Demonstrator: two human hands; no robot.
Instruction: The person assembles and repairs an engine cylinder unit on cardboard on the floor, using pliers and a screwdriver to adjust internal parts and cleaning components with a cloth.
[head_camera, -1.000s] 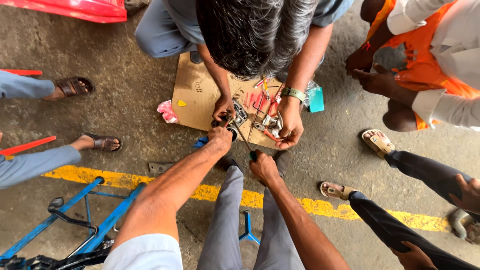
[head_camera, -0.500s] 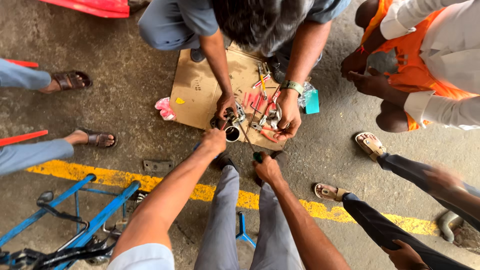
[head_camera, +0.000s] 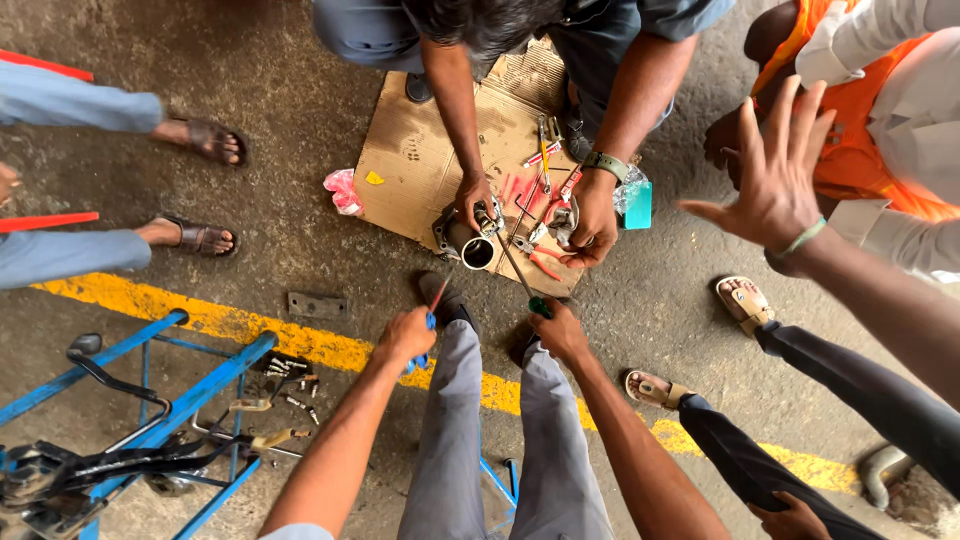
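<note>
My left hand (head_camera: 405, 338) is closed around a small blue-handled tool (head_camera: 428, 335) above my left knee. In my right hand (head_camera: 558, 330) I grip a long screwdriver (head_camera: 512, 266) by its green handle, and its shaft reaches up to a short metal pipe part (head_camera: 466, 243) on a sheet of cardboard (head_camera: 415, 175). A person crouching opposite me steadies that pipe part with one hand (head_camera: 474, 197) and rests the other hand (head_camera: 592, 225) on small metal pieces.
Red-handled pliers (head_camera: 541, 262) and other hand tools lie on the cardboard. A blue metal trolley frame (head_camera: 170, 400) stands at lower left by a yellow floor line (head_camera: 255, 328). Sandalled feet (head_camera: 205, 140) surround the spot. Another person's raised open hand (head_camera: 775, 180) hangs at right.
My left hand has pulled back from the pipe part toward my knee. My right hand now holds the screwdriver against the part. A bystander's open hand has come in at the right.
</note>
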